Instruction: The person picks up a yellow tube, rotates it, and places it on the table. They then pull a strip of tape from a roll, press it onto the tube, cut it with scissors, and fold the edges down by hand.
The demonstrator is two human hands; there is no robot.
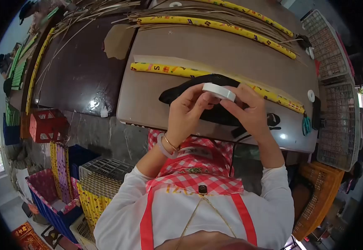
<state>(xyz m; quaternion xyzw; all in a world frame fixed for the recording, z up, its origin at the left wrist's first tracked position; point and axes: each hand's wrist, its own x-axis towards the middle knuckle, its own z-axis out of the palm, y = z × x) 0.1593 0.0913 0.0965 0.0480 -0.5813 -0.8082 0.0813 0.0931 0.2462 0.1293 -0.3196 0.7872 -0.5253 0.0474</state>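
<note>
Holding a tape roll [219, 91] above the brown table [215, 50] (both hands).

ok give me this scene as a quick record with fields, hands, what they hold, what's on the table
left hand: left hand grips the roll of white tape
right hand: right hand pinches the same roll from the other side
under hands: black piece on the table
beside it: yellow patterned strip
far edge: second yellow strip, loose reeds
right edge: scissors
</note>
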